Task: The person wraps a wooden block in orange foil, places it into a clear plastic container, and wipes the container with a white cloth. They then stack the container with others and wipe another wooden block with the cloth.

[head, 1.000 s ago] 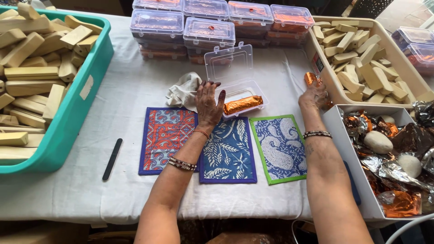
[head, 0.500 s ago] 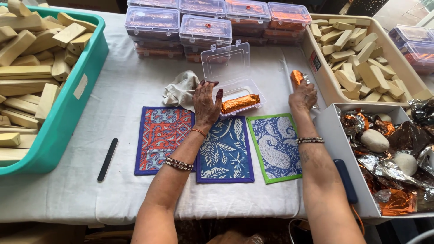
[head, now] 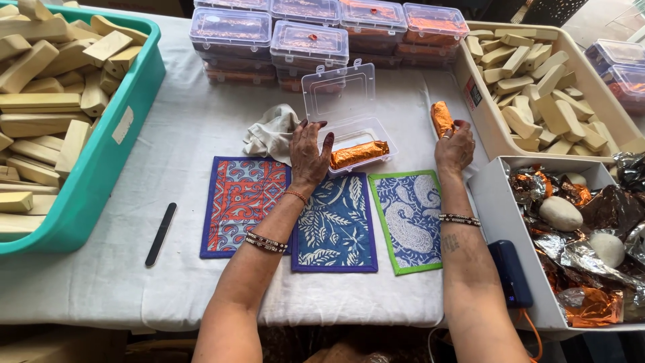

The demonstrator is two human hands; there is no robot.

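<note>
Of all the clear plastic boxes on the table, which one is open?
The box by the left hand: its lid stands up and one orange foil bar lies inside. The stacked boxes behind are all shut.

We look down on a worktop (head: 201, 134) covered with a white cloth that hangs over its near edge in soft folds. The light is even and bright, like daylight, and throws only faint shadows. Below the cloth's hem we see a dark strip of floor (head: 322, 346), too shadowed to make out. Along the top edge, beyond the worktop, the background is dark, and at the upper right corner a patch of pale, sunlit ground (head: 608, 20) shows beside something black with a lattice pattern (head: 551, 10). We cannot see any wall or window from here.
</note>
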